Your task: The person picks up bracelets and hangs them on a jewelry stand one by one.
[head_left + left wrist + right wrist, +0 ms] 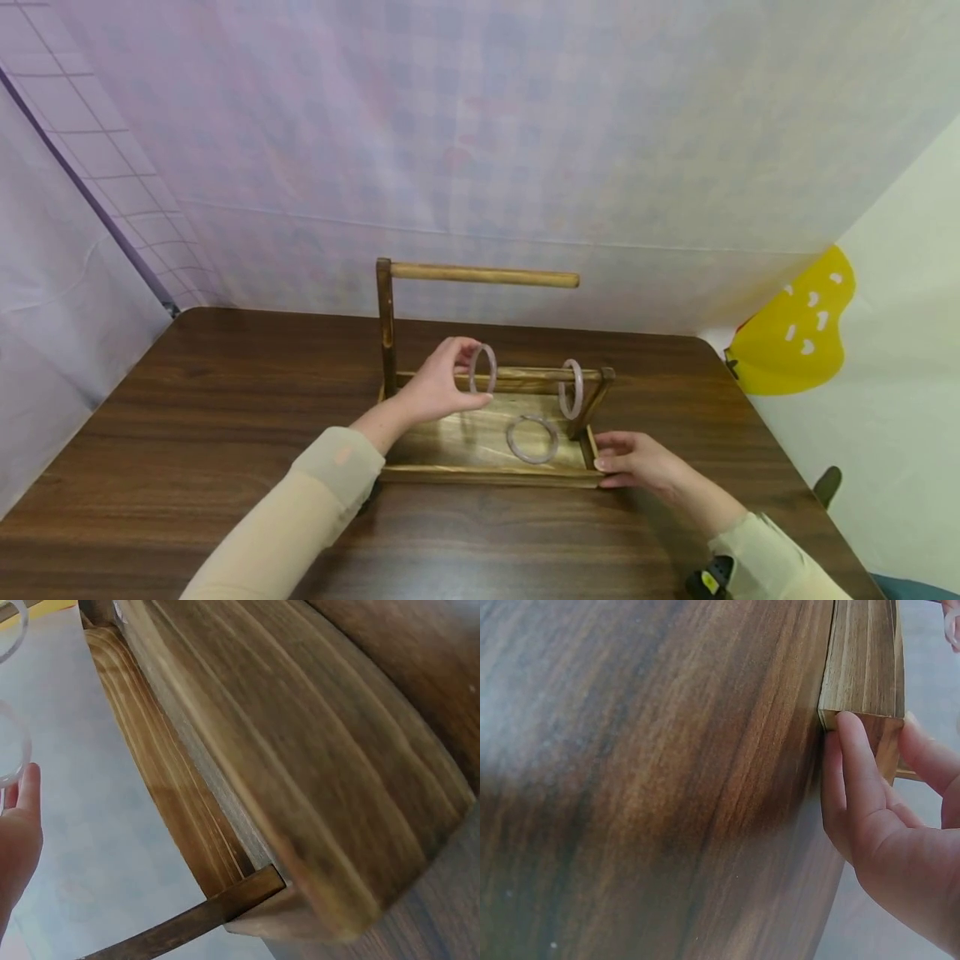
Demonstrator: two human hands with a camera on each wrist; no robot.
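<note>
A wooden display stand [487, 475] with a tray base, a high upper bar [483, 274] and a shorter lower bar [517, 376] sits on the table. My left hand [435, 385] pinches a pale, translucent bangle [492, 367] upright between thumb and fingers, over the tray and in front of the lower bar's left part. A second bangle [578, 392] hangs near that bar's right end; a third bangle [534, 461] lies flat in the tray. My right hand [647, 462] grips the tray's near right corner, its fingers against the end wall in the right wrist view.
The dark wooden table [247, 400] extends around the stand. A pale curtain [480, 150] hangs behind its far edge. On the right wall is a yellow spotted decoration [798, 329]. The upper bar's right end is unsupported.
</note>
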